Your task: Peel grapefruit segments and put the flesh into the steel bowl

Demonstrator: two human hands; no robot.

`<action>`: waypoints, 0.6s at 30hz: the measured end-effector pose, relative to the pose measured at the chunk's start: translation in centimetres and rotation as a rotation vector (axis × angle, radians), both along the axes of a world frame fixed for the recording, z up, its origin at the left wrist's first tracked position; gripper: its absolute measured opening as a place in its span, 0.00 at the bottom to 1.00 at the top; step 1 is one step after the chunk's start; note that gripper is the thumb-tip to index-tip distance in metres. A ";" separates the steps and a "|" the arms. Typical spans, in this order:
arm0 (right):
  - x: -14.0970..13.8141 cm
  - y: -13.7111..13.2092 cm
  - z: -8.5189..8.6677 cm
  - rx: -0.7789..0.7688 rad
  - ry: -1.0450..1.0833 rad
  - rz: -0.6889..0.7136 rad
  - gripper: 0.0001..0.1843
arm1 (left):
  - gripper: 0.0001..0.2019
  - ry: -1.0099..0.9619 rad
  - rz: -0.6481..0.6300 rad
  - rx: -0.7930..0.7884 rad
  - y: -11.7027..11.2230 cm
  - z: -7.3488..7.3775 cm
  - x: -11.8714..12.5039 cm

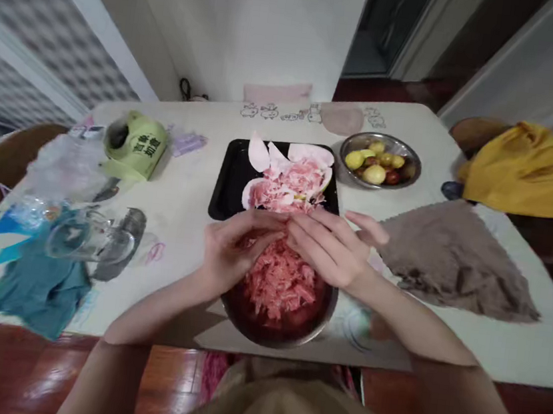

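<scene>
My left hand and my right hand meet at the fingertips above a metal bowl. The fingers of both are bent in a pinch around a small piece of red pomelo flesh, mostly covered by them. Loose shreds of red pomelo flesh fill much of the bowl. Just behind the hands is a black tray, bearing thick white pomelo peel and pink membrane scraps.
A steel bowl of yellow and reddish fruit stands at the back right. To the right lies a brown cloth, with a yellow garment beyond. On the left are a green cap, a glass jug and a teal cloth.
</scene>
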State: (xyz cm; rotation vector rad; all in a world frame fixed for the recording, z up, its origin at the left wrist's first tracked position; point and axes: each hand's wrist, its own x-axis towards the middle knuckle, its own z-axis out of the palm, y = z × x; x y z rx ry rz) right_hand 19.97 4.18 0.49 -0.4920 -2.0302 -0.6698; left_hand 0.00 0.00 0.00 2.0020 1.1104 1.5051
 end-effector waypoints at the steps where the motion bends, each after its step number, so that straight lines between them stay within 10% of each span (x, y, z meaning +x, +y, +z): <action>1: -0.2 0.1 0.0 -0.027 0.038 0.002 0.01 | 0.14 0.004 -0.016 0.022 0.1 0.0 0.0; 18: -0.8 -0.1 1.4 -0.531 0.407 0.113 0.05 | 0.12 -0.076 -0.050 0.067 0.7 0.0 0.0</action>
